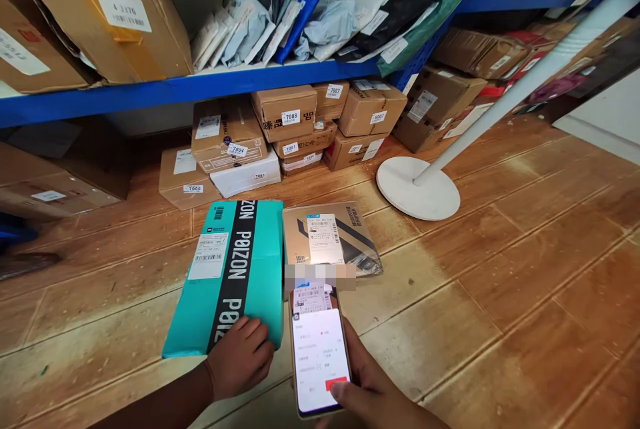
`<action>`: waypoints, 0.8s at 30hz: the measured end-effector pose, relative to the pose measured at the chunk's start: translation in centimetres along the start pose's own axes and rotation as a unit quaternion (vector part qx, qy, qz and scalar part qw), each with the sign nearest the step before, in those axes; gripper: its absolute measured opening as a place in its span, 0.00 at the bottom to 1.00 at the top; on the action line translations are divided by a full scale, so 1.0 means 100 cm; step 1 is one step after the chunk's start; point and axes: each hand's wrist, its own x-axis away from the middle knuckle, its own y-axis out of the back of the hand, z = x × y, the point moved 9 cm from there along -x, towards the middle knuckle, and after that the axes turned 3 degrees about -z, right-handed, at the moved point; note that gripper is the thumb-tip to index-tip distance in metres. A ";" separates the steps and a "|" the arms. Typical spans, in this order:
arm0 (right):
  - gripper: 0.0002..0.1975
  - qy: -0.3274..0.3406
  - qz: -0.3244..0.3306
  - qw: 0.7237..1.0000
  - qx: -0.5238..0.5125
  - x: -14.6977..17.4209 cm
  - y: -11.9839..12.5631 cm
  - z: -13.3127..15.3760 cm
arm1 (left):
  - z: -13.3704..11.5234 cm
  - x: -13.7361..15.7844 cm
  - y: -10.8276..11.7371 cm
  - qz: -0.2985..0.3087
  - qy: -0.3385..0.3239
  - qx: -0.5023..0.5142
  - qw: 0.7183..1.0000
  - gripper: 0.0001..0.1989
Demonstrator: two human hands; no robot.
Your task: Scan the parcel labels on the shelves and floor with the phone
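Scanning step in hand: left hand (240,357) flat on teal box (227,276), fingers spread; right hand (367,392) gripping phone (320,352), thumb at red button; brown parcel (330,239) at one o'clock of the phone; next move likely calls for steady framing of label.

Teal box (235,269): black band reads "POIZON", repeated. Stacked cartons under the blue shelf (200,88) carry number stickers: 7008 (291,116), 7007 (334,90), 7004 (237,149), 7005 (193,188), 7001 (290,148). Phone screen (319,349) text too small to read.

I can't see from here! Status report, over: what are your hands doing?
Left hand flat on teal box. Right hand holds phone over brown parcel. Nothing in the way.
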 end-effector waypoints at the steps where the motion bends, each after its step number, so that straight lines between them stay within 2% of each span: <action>1: 0.37 0.000 0.006 1.000 -0.002 0.001 0.000 -0.002 | 0.000 -0.001 0.001 -0.001 0.001 0.001 1.000 0.05; 11: 0.43 -0.014 0.002 0.999 0.051 0.000 0.004 -0.008 | -0.002 -0.002 0.004 -0.003 -0.003 0.008 1.000 0.05; 19: 0.40 0.002 -0.001 0.997 0.073 0.002 0.001 -0.007 | -0.002 0.000 0.004 0.012 -0.001 0.005 1.000 0.03; 24: 0.51 -0.024 0.016 0.999 0.017 0.004 0.005 -0.018 | 0.003 -0.001 -0.003 0.039 0.018 0.050 0.998 0.07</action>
